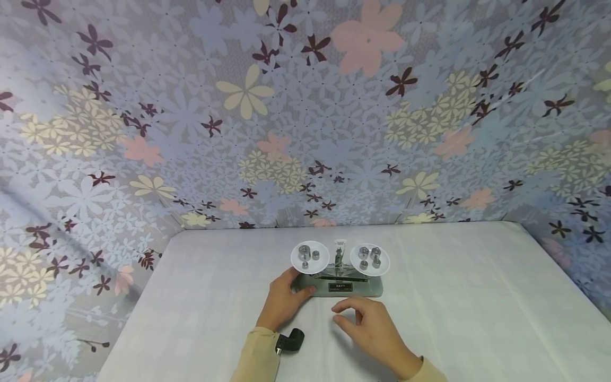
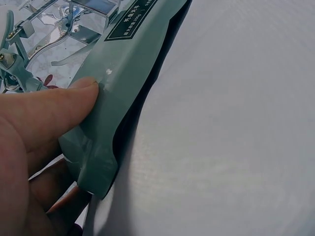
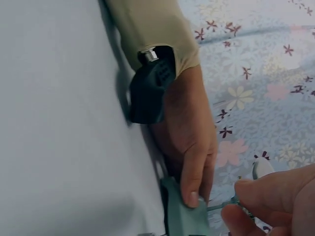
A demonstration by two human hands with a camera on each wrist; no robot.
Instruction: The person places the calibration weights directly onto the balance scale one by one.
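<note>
The balance scale [image 1: 338, 281] sat mid-table [image 1: 477, 318], long axis running left-right, label facing the person. Its left end was gripped by the left hand [image 1: 282, 302], thumb pressed on the base. The right hand [image 1: 369, 326] hovered just in front, fingers loosely curled, holding nothing, apart from the base.

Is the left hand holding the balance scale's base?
Yes, the left hand grips the left end of the scale's green base, thumb on its front.
</note>
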